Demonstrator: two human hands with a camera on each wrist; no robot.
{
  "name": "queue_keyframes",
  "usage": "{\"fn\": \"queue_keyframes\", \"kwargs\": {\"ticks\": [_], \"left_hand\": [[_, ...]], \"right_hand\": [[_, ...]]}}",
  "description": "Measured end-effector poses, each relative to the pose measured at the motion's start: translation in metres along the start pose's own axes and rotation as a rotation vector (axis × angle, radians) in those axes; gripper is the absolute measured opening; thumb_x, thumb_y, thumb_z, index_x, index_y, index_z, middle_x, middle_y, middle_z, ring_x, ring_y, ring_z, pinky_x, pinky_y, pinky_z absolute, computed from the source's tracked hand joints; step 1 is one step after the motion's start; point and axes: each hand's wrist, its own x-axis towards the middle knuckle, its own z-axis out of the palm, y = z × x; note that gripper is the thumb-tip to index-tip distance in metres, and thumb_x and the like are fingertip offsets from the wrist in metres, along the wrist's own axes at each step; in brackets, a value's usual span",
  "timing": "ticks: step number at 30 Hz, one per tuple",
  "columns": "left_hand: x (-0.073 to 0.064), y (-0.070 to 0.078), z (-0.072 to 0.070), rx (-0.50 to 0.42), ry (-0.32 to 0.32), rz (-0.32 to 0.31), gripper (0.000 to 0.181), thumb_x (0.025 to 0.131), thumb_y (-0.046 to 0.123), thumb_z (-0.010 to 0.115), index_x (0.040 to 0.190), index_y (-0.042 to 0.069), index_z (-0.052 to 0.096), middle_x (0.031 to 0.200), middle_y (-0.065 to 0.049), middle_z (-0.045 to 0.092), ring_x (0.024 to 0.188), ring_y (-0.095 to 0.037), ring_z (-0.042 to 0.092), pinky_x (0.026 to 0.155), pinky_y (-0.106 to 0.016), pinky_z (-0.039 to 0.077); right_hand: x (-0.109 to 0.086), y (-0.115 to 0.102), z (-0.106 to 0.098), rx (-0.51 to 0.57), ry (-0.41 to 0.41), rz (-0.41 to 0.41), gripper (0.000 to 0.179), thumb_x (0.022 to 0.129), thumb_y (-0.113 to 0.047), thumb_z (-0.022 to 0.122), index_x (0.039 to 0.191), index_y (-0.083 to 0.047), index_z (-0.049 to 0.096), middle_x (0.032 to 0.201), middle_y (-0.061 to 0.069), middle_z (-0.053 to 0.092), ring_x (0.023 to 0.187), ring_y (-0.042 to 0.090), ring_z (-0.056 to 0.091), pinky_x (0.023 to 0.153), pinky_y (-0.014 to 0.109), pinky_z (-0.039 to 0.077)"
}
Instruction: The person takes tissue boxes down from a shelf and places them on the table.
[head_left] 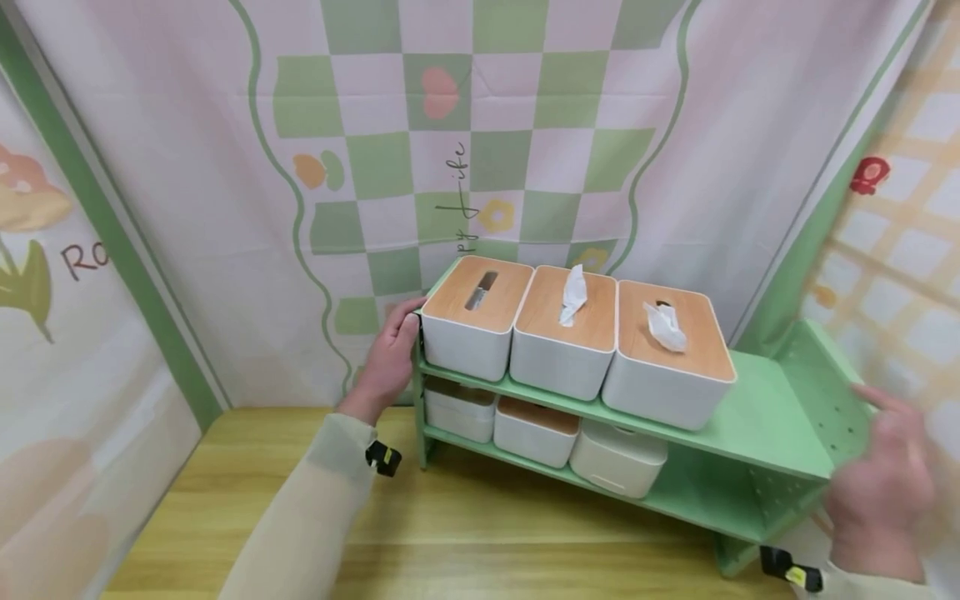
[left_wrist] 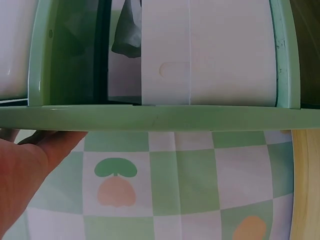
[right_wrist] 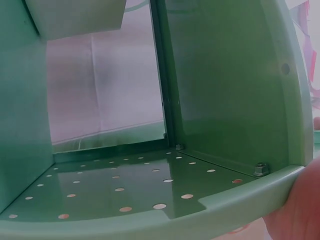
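A green two-tier shelf point(head_left: 757, 408) stands at an angle on the wooden tabletop. My left hand point(head_left: 390, 354) grips its left end near the top, and the left wrist view shows the hand point(left_wrist: 35, 160) against the outer side of the end panel point(left_wrist: 200, 117). At the other end my right hand point(head_left: 881, 471), blurred, holds the raised right side panel point(head_left: 828, 392). Three white tissue boxes with wood-look lids line the upper tier: left box point(head_left: 468, 342), middle box point(head_left: 562, 358) and right box point(head_left: 667, 387). White tissue sticks out of the middle and right ones.
On the lower tier sit a white box point(head_left: 459, 412), a wood-lidded box point(head_left: 536, 437) and a cream box point(head_left: 618, 462). Behind hangs a green-checked curtain point(head_left: 442, 167). More patterned cloth covers both sides. Wooden tabletop point(head_left: 450, 533) extends in front of the shelf.
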Motion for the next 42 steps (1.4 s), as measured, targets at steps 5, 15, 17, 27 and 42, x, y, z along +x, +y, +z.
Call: {"fn": "queue_keyframes", "kwargs": {"ticks": [5,15,17,27,42], "left_hand": [[0.0,-0.006,-0.005,0.024,0.0,0.006,0.044,0.107,0.047,0.034,0.144,0.029,0.049,0.151,0.0,0.042,0.139,-0.023,0.035,0.112,-0.051,0.026],[-0.003,-0.007,-0.014,0.073,0.015,0.015,0.048,0.104,0.055,0.035,0.145,0.034,0.048,0.151,0.003,0.043,0.138,-0.023,0.036,0.11,-0.054,0.028],[-0.004,-0.007,-0.016,0.076,0.019,0.022,0.048,0.104,0.054,0.035,0.145,0.033,0.048,0.151,0.002,0.043,0.138,-0.024,0.037,0.11,-0.054,0.028],[-0.011,-0.007,-0.027,0.069,0.037,0.01,0.047,0.105,0.051,0.038,0.145,0.03,0.049,0.149,-0.001,0.045,0.136,-0.024,0.04,0.108,-0.053,0.032],[-0.015,-0.012,-0.036,0.087,0.05,0.046,0.047,0.106,0.048,0.038,0.147,0.027,0.047,0.15,-0.002,0.045,0.135,-0.026,0.042,0.107,-0.053,0.034]], "right_hand": [[0.003,0.0,0.007,0.068,-0.008,-0.058,0.044,0.107,-0.032,0.026,0.131,-0.033,0.063,0.121,-0.021,0.052,0.101,-0.003,0.041,0.092,0.021,0.027],[0.006,-0.002,0.018,0.044,-0.029,-0.068,0.045,0.107,-0.033,0.024,0.131,-0.035,0.062,0.126,-0.02,0.051,0.111,0.001,0.043,0.096,0.023,0.027],[0.007,-0.002,0.019,0.001,-0.065,-0.05,0.047,0.107,-0.034,0.02,0.135,-0.036,0.059,0.133,-0.012,0.051,0.108,0.003,0.043,0.096,0.026,0.027],[0.01,-0.004,0.026,-0.018,-0.176,-0.031,0.051,0.108,-0.038,0.013,0.14,-0.039,0.053,0.122,-0.001,0.046,0.1,0.005,0.037,0.103,0.038,0.023],[0.013,-0.005,0.039,0.029,-0.203,-0.012,0.049,0.107,-0.043,0.015,0.137,-0.04,0.054,0.115,0.008,0.049,0.084,0.012,0.04,0.084,0.034,0.029]]}}
